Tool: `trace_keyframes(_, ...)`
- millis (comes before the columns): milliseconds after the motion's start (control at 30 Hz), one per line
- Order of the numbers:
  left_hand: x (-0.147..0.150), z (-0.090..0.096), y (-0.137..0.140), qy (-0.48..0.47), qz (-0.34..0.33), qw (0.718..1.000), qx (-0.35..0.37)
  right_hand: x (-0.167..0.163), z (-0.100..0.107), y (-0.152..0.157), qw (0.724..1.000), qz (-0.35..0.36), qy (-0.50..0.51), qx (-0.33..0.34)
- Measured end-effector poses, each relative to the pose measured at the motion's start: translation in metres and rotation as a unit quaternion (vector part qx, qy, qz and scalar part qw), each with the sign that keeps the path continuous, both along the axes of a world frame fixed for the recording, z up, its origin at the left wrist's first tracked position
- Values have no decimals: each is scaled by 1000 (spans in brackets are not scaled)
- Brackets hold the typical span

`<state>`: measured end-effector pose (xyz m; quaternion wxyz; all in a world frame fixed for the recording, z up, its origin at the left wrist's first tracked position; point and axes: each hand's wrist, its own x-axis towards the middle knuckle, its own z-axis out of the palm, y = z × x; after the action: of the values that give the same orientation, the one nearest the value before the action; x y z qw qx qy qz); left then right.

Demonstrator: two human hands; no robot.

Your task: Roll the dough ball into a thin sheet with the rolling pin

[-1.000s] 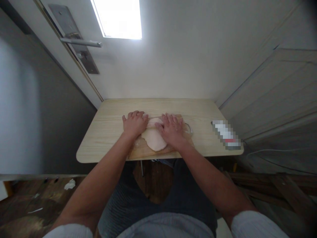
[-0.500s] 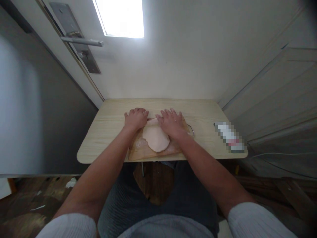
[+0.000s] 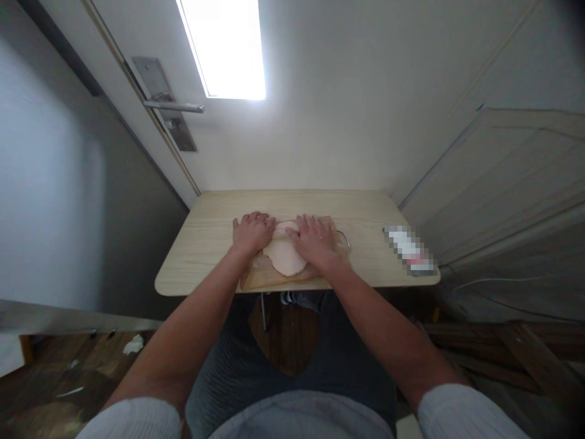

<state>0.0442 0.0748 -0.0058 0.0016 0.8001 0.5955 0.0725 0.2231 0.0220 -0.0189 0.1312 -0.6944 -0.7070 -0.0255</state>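
Note:
A flat, pale round of dough [image 3: 286, 259] lies on a wooden cutting board [image 3: 256, 279] with a metal loop handle [image 3: 344, 240] at its right end. My left hand [image 3: 254, 233] is palm down at the dough's far left, fingers stretched forward. Across the far right part of the dough lies my right hand [image 3: 312, 236], its fingers spread and its thumb pointing inward. A pale, raised band [image 3: 284, 229] runs between both hands. Whether it is a rolling pin or a curled edge of dough, I cannot tell. My palms hide its ends.
The board sits on a small light-wood table [image 3: 205, 244], with a blurred-out phone-shaped object [image 3: 410, 250] near its right edge. Behind the table stands a white door with a lever handle [image 3: 173, 107]. Walls close in on both sides. Crumpled paper [image 3: 133, 344] lies on the floor at left.
Both hands have come back toward me over the dough, and the pale band between them shows more. The whole view has shifted slightly.

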Motion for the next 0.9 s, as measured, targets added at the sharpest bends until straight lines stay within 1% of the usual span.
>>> trace_keyframes(200, 1, 7, -22, -3, 9, 1000, 18, -3, 2, -22, 1000, -5, 19, -3)
trace_keyframes(300, 1, 11, -26, 1, -3, 1000, 17, -3, 8, -26, 999, -4, 29, -20)
trace_keyframes(400, 2, 12, -25, -6, 0, 1000, 18, -2, 14, -24, 999, 3, 32, -30)
trace_keyframes(533, 2, 8, -18, -25, 21, 999, 17, 3, 15, -12, 998, 19, 26, -47)
trace_keyframes(633, 3, 5, -6, -31, 25, 999, 10, 6, 15, 2, 997, 32, 19, -60)
trace_keyframes(767, 3, 5, 12, -29, 26, 999, -15, 7, 16, 23, 996, 41, 15, -73)
trace_keyframes(900, 3, 8, 23, -31, 32, 998, -38, 6, 19, 38, 996, 47, 13, -75)
